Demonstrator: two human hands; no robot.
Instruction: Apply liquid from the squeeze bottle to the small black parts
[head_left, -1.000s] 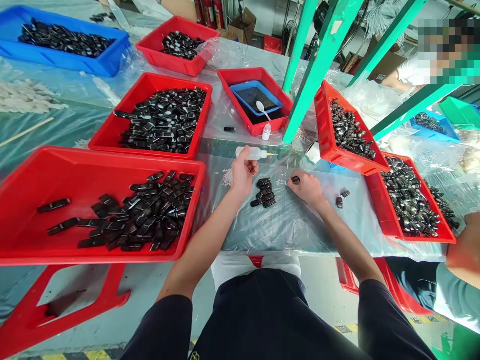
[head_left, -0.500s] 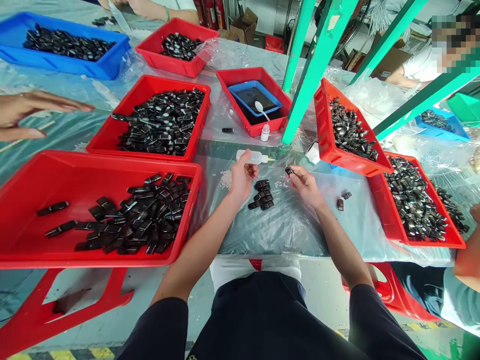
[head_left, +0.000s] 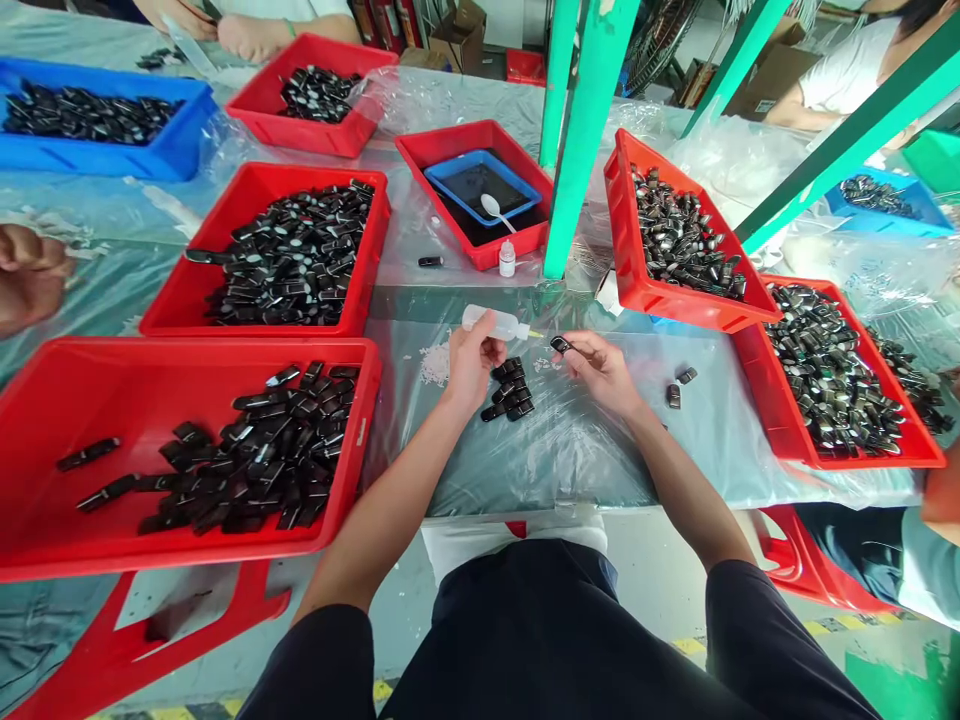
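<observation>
My left hand [head_left: 471, 362] is closed round a translucent squeeze bottle [head_left: 495, 322], which lies nearly level with its thin needle tip pointing right. In my right hand [head_left: 602, 372] a small glossy black piece [head_left: 559, 344] is pinched between the fingertips, just right of the needle tip. Whether the tip touches it, I cannot tell. Below and between my hands sits a cluster of similar black pieces [head_left: 510, 388] laid close together. Tiny white bits [head_left: 435, 364] are scattered left of my left hand, and a few more small white bits [head_left: 544, 363] lie near the cluster.
A large red tray [head_left: 45, 400] of black pieces stands at left, another red tray [head_left: 382, 215] behind it. Right are tilted red trays [head_left: 626, 215]. A green post [head_left: 566, 200] rises beside a small white bottle [head_left: 507, 262]. A co-worker's hand [head_left: 30, 278] is at far left.
The view has shifted somewhat. The black piece in my right hand and the bottle's needle tip have come closer together. At far left, the co-worker's outstretched hand has curled.
</observation>
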